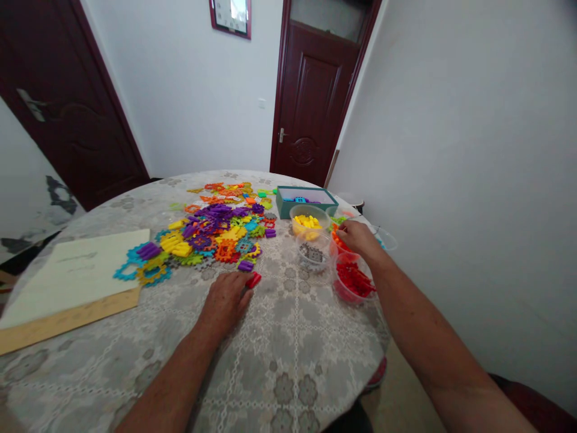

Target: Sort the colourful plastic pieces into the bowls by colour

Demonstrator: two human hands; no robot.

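My left hand (pixel 228 297) rests on the near side of the table, fingers closed on a small red plastic piece (pixel 253 279). Just beyond it lies a purple piece (pixel 246 265), at the edge of a heap of coloured gear-shaped plastic pieces (pixel 220 228). Over on the right, my right hand (pixel 359 239) reaches into a clear bowl of orange pieces (pixel 339 239). Its fingers are curled together, and what they grip is hidden. Near that hand are a bowl of red pieces (pixel 354 279), a bowl of grey pieces (pixel 312 252) and a bowl of yellow pieces (pixel 308 224).
A green box (pixel 283 205) with blue and purple pieces stands behind the bowls. Green pieces (pixel 338 221) show beyond the orange ones. A pale sheet or board (pixel 81 270) lies at the left. A patterned cloth (pixel 279 337) covers the round table, with a wall on the right.
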